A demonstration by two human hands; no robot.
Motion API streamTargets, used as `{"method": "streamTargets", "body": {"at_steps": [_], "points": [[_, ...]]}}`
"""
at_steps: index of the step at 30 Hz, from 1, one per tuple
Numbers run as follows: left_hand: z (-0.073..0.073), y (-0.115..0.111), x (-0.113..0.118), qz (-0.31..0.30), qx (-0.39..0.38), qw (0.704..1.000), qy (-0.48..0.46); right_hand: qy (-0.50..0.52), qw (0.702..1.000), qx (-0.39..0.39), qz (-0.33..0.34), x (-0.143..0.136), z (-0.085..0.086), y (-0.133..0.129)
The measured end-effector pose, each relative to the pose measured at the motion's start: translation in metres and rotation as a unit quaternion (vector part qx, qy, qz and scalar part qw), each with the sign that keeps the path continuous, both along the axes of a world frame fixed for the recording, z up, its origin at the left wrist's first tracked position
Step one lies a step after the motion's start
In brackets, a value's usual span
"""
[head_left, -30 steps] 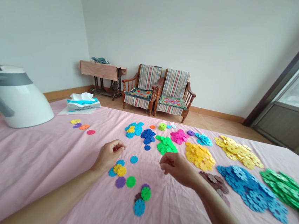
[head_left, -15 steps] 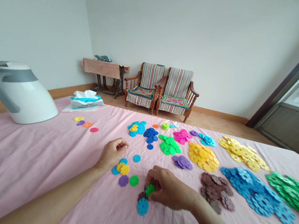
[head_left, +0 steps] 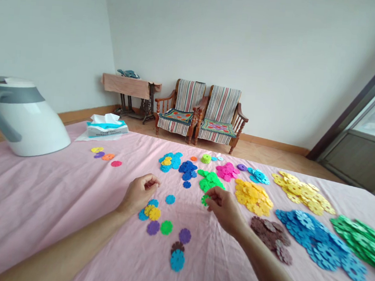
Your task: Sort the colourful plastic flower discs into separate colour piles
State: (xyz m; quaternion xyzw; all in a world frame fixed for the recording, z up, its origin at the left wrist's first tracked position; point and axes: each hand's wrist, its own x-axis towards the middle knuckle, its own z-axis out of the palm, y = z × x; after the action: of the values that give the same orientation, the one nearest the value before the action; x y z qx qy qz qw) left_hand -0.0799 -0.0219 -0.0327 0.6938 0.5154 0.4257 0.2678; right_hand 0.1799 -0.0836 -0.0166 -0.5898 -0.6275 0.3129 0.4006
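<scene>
My right hand pinches a green snowflake disc between thumb and fingers, at the near edge of the bright green pile. My left hand hovers with its fingers curled together, and nothing shows in them. Just below it lie overlapping blue and yellow discs, with a single light blue disc to their right. Closer to me are a purple disc, a green disc and another purple disc. A blue disc partly covers a brown one.
Piles of yellow, brown, blue and green discs spread to the right on the pink cloth. A white jug and a tissue box stand at left. Two wooden chairs are beyond the table.
My right hand has moved up and away from the blue and brown discs to the bright green pile, carrying the green disc. A purple disc is uncovered there. The left hand stays put.
</scene>
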Motion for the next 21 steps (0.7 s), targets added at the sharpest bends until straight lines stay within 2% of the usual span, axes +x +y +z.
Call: {"method": "streamTargets", "body": {"at_steps": [5, 9, 11, 14, 17, 19, 21], "points": [[0.000, 0.000, 0.000, -0.001, -0.007, 1.000, -0.004, 0.040, 0.995, 0.022, -0.093, 0.019, -0.014, 0.015], [0.001, -0.001, 0.000, 0.000, -0.005, 1.000, -0.010, 0.030, 0.991, 0.029, -0.123, 0.023, -0.008, 0.014], [0.001, -0.001, 0.000, 0.001, -0.004, 1.000, -0.011, -0.020, 0.996, 0.018, -0.085, 0.019, 0.000, 0.008], [0.002, -0.001, 0.000, 0.000, -0.002, 1.000, -0.017, -0.112, 0.992, -0.015, 0.058, 0.003, 0.015, -0.009], [0.002, -0.002, 0.001, -0.004, 0.002, 1.000, -0.022, -0.131, 0.974, -0.042, 0.178, -0.017, 0.025, -0.027], [0.003, -0.002, 0.001, -0.005, 0.004, 1.000, -0.020, -0.136, 0.966, -0.040, 0.218, -0.028, 0.027, -0.036], [0.003, -0.002, 0.001, -0.004, 0.004, 1.000, -0.018, -0.153, 0.961, -0.030, 0.230, -0.034, 0.027, -0.041]]}}
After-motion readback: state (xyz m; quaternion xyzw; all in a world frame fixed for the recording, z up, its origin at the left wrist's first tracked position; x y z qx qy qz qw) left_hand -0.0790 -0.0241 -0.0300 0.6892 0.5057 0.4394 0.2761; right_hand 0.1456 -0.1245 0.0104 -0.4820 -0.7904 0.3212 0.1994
